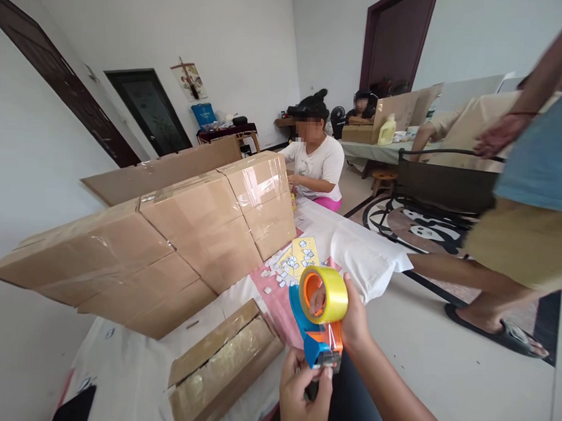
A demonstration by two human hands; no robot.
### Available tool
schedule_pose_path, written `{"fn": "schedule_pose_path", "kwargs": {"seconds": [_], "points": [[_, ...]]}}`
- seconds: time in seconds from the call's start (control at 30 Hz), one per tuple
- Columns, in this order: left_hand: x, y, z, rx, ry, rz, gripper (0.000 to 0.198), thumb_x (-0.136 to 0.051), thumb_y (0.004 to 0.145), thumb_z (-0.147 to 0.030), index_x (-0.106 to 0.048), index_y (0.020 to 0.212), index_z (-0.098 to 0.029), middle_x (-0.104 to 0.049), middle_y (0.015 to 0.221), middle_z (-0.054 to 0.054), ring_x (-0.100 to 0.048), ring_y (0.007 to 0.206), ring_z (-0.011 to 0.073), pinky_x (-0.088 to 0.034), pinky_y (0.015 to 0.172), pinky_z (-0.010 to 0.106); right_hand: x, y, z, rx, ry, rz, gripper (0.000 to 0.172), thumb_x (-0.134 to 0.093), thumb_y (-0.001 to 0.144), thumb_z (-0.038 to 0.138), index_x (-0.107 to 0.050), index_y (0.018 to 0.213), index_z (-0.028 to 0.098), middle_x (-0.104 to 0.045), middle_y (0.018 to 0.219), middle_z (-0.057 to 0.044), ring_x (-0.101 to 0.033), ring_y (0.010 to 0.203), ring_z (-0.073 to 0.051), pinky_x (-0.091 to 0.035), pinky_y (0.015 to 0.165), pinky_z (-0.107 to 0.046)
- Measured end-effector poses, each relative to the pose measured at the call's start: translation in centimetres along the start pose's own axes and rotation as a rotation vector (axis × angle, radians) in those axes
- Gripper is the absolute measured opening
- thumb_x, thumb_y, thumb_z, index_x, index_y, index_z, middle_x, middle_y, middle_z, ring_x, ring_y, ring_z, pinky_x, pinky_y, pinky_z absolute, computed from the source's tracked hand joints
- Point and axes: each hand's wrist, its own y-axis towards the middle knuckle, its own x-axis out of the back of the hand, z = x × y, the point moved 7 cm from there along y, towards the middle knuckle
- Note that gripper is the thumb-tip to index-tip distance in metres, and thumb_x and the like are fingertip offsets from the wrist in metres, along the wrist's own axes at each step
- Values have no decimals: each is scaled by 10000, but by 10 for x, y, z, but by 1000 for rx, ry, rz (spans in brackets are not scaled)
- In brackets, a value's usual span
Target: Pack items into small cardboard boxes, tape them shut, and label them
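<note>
A: What is the right hand (pixel 356 320) holding?

B: It is gripping a blue-and-orange dispenser (pixel 315 347) in front of the body, its fingers wrapping around one side and a fingertip showing through the core of the yellow tape (pixel 336 295).

A: And the left hand (pixel 302 395)?

B: It is reaching up from below, thumb and fingers pinching at the dispenser's cutter edge. Whether they are catching the tape's loose end, I cannot tell.

A: What is lying around the hands?

B: Just to the left of the left hand, a long carton (pixel 224 371) is resting on the cloth-covered tabletop (pixel 132 365). Beyond it, farther left, a wall of taped boxes (pixel 201 232) is standing. Just past the tape, a yellow card (pixel 307 251) and paper bits (pixel 282 275) are lying.

A: Who is sharing the room?

B: Beyond the hands, a co-worker (pixel 322 166) in a white shirt is working behind the boxes' far end, partly hidden. Well to the right of the hands, a person (pixel 541 152) in a blue shirt is standing near a dark chair (pixel 439 182).
</note>
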Motion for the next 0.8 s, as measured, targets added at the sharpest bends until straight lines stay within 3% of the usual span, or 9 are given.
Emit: {"fn": "schedule_pose_path", "kwargs": {"seconds": [0.07, 0.13, 0.2, 0.27, 0.33, 0.4, 0.53, 0.67, 0.8], "points": [[-2, 1, 1, -9, -58, 5, 309, -568, 932, -383, -763, 759, -217, -598, 863, 71, -620, 755, 171, -516, 648, 282, 3, 0, -10, -120, 140, -32, 513, -596, 837, 674, -759, 935, 197, -795, 879, -77, -752, 824, -304, -621, 734, -402], [-3, 2, 2, -11, -98, 0, 303, -598, 915, -392, -755, 726, -214, -602, 842, 68, -612, 736, 166, -497, 624, 270, 2, -1, -16, -166, 163, 42, 555, -564, 850, 704, -769, 913, 193, -784, 814, -82, -741, 753, -288, -610, 698, -386], [-2, 3, 4, 2, -122, -23, 309, -631, 897, -402, -741, 679, -213, -612, 822, 62, -604, 728, 163, -483, 627, 265, 1, -1, -17, -102, 98, 190, 650, -495, 865, 762, -774, 833, 176, -761, 757, -105, -719, 704, -280, -591, 676, -380], [-2, 3, 7, 27, -162, -37, 335, -652, 880, -430, -724, 637, -211, -616, 797, 58, -601, 736, 169, -474, 639, 268, 3, -2, -18, 33, -9, 335, 706, -482, 849, 808, -778, 826, 167, -763, 822, -128, -714, 739, -285, -578, 690, -380], [-4, 3, 13, 77, -229, -28, 373, -667, 859, -482, -707, 612, -206, -600, 764, 51, -588, 723, 172, -457, 628, 270, 10, -3, -25, 136, -93, 391, 700, -517, 828, 818, -780, 887, 171, -767, 906, -135, -713, 787, -289, -572, 701, -380], [-6, 3, 20, 138, -265, -17, 440, -679, 831, -549, -667, 566, -199, -556, 715, 35, -549, 674, 159, -422, 602, 269, 24, 0, -35, 181, -111, 307, 653, -533, 844, 790, -767, 899, 183, -757, 848, -112, -692, 730, -259, -563, 667, -361], [-7, 3, 36, 254, -260, -34, 585, -664, 791, -676, -554, 485, -189, -474, 637, -1, -436, 588, 125, -344, 570, 266, 41, 2, -34, 296, -184, 51, 583, -532, 887, 728, -652, 677, 197, -611, 591, -32, -520, 520, -170, -469, 521, -303], [-8, 0, 46, 355, -349, -41, 596, -700, 740, -706, -544, 500, -184, -525, 668, 8, -439, 597, 122, -342, 572, 263, 35, -2, -16, 457, -437, 14, 616, -456, 932, 711, -513, 562, 222, -474, 520, -8, -382, 489, -147, -343, 487, -311], [-5, -7, 56, 370, -398, -61, 591, -731, 707, -701, -547, 499, -180, -536, 700, 17, -477, 620, 127, -362, 581, 260, 37, 2, -10, 551, -532, -13, 626, -396, 955, 710, -505, 565, 234, -469, 529, -13, -392, 508, -158, -336, 505, -321]]}}
